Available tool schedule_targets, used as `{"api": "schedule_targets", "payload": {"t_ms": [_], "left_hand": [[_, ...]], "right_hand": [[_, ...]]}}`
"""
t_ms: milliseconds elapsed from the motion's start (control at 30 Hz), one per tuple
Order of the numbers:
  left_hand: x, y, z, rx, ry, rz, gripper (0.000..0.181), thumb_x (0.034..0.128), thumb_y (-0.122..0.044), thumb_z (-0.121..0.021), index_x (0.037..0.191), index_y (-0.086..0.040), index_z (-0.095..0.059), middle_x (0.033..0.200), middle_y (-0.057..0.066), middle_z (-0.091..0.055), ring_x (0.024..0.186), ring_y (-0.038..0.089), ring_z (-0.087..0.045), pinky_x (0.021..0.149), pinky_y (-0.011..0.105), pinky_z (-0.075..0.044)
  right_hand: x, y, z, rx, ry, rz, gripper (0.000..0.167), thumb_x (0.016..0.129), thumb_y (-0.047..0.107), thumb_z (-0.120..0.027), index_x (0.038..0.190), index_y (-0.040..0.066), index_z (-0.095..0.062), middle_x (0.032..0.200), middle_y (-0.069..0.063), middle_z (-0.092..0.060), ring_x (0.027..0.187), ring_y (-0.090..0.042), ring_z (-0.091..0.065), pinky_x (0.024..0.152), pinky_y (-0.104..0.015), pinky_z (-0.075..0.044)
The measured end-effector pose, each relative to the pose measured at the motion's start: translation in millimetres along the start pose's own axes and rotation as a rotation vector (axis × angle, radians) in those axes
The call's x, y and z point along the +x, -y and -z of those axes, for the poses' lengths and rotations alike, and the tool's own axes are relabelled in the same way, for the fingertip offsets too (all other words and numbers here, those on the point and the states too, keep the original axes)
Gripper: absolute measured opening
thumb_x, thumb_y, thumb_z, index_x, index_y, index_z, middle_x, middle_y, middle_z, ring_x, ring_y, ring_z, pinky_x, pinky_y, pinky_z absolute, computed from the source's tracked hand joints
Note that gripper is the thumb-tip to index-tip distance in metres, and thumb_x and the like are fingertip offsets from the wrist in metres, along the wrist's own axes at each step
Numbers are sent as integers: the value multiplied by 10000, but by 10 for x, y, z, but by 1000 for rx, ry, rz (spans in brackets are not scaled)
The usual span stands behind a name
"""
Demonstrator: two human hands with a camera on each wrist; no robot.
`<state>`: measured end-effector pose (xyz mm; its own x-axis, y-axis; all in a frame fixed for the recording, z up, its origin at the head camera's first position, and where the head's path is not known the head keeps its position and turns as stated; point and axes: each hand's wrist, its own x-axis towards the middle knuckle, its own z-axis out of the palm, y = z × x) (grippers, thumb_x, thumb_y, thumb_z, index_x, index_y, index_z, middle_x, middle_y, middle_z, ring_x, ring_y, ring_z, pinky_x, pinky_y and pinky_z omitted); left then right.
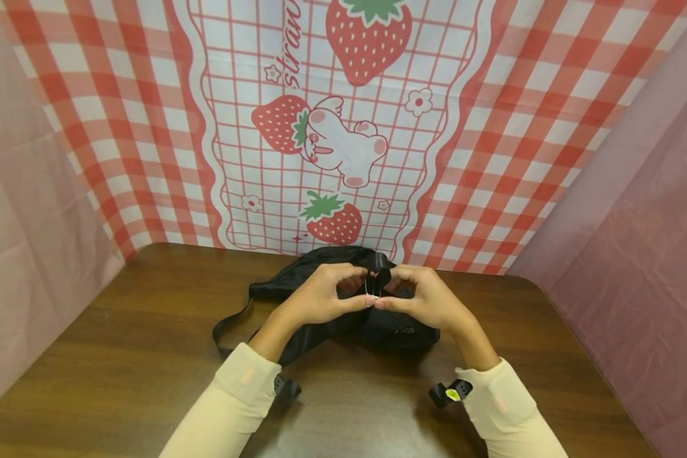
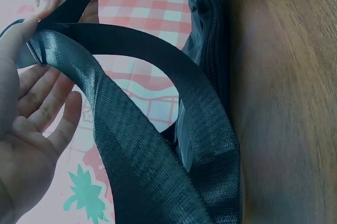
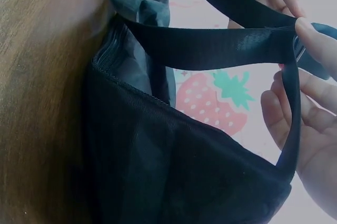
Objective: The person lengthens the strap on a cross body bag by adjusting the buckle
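Note:
A black fabric bag (image 1: 401, 331) lies on the table, with its webbing strap (image 2: 142, 139) raised in a loop above it. My left hand (image 1: 320, 296) and right hand (image 1: 429, 298) meet over the bag, thumb tips nearly touching. Between them is a thin metal strap slider (image 2: 35, 51) with the webbing threaded through. My left thumb and fingers pinch the strap at the slider from one side. In the right wrist view, my right hand (image 3: 316, 113) pinches it from the other side, its lower fingers loosely bent. Fingertips partly hide the slider.
The bag's zipper (image 2: 210, 50) runs along its edge, with a metal pull near the top. Part of the strap loops onto the wooden table (image 1: 120, 356) at the left. A strawberry-print checked cloth (image 1: 464, 191) hangs behind; pink cloths hang at both sides.

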<state>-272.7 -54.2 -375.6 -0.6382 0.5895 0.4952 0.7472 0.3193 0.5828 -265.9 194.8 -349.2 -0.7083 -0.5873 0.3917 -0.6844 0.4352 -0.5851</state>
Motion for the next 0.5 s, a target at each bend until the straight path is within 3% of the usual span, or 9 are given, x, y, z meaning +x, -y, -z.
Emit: {"api": "schedule_targets", "payload": {"t_ms": [500], "left_hand": [[-13,-25,18,8,47,37,519,984,-312,-719,1384,-2,-601,1186,61,-682,1025,136,-656,902,318,-551]], "right_hand": [[-9,9,21,-60,49,-5,231,814,219,-897,936,123,-726,860,37,-683,808,-128,-646,733,-331,-561]]}}
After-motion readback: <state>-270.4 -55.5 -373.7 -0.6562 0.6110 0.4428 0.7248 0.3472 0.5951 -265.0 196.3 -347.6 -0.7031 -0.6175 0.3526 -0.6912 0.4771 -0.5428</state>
